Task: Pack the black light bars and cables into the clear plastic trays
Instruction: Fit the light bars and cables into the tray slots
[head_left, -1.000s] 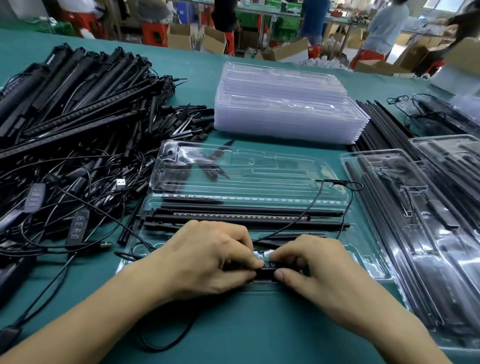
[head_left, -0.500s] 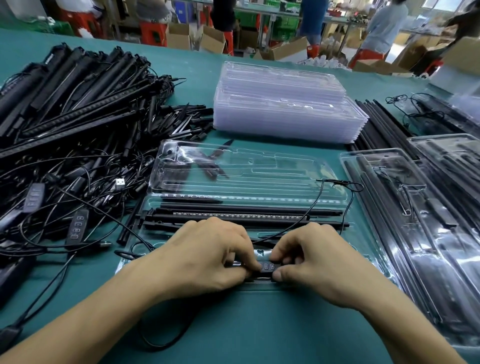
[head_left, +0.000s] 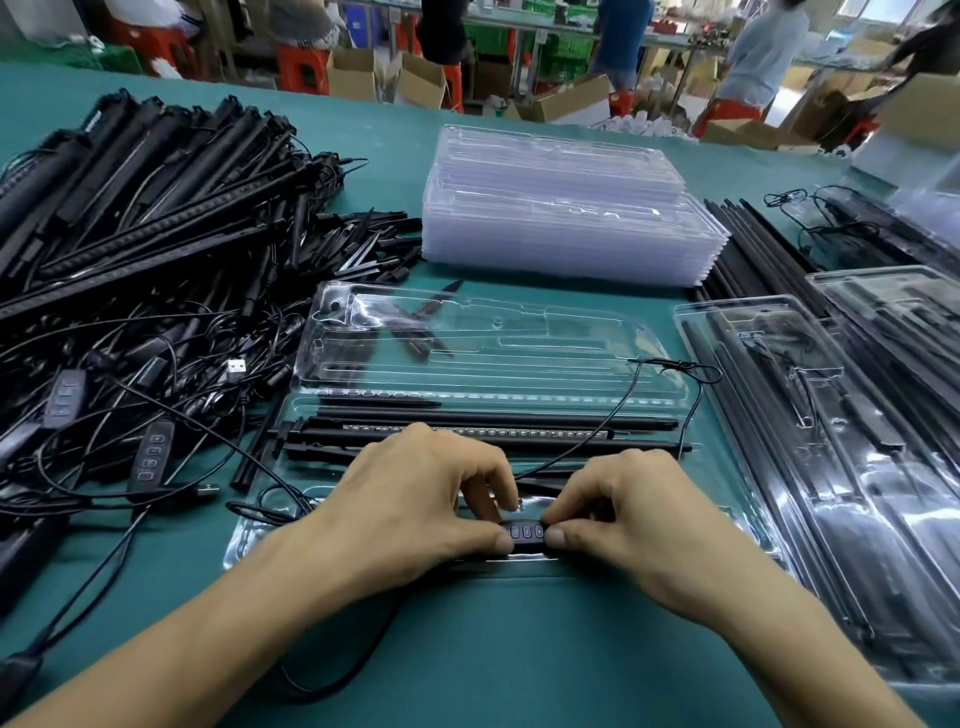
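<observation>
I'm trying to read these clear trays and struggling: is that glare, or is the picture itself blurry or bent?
Head view: bright white glare streaks the packed trays at right, hiding their contents; milder reflections cross the open tray's lid. The wide lens bows the table edge and stretches both forearms. The background room is soft; both hands, left and right, look fairly sharp.

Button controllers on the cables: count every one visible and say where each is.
3. One controller pinched between left hand and right hand; two in the left cable pile. More may be buried there.
</observation>
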